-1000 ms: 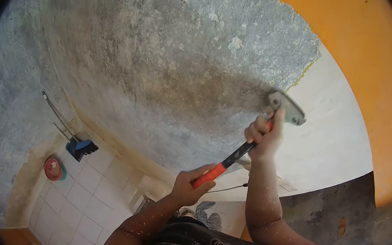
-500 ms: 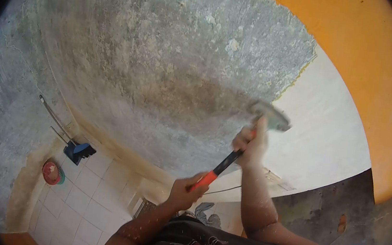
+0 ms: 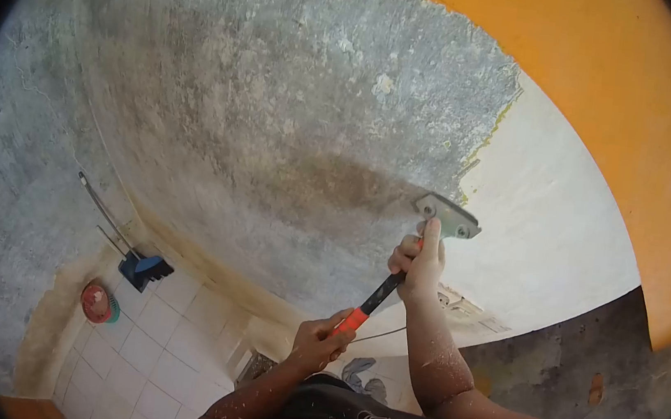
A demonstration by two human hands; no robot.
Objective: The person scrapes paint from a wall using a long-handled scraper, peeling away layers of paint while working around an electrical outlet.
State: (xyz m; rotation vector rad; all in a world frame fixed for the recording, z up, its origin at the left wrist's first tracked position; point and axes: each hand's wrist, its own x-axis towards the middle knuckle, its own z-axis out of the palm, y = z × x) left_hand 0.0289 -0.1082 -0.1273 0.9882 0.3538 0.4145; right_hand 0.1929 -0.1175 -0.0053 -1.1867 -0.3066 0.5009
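Observation:
A long-handled wall scraper [image 3: 381,293] with a black and red handle is in both of my hands. My right hand [image 3: 420,267] wraps round the upper handle close to the head, its thumb stretched up toward the metal blade [image 3: 449,214]. Round the red lower end closes my left hand [image 3: 321,339]. The blade lies at the wall, where rough bare grey plaster [image 3: 280,112] meets smooth white coating [image 3: 552,193]. A ragged yellowish edge runs up from the blade. Pale flecks dot both forearms.
Orange paint [image 3: 598,82] covers the wall at upper right. On the tiled floor [image 3: 162,347] at lower left are a red tub [image 3: 97,303] and a blue broom [image 3: 148,267] with a dustpan [image 3: 130,270]. Grey cloth [image 3: 362,376] lies near my body. A socket panel [image 3: 469,312] is low on the wall.
Both hands and the scraper have shifted slightly down and left in view, and the blade is now sharp instead of blurred. My grip is the same. The whole view has shifted a little too.

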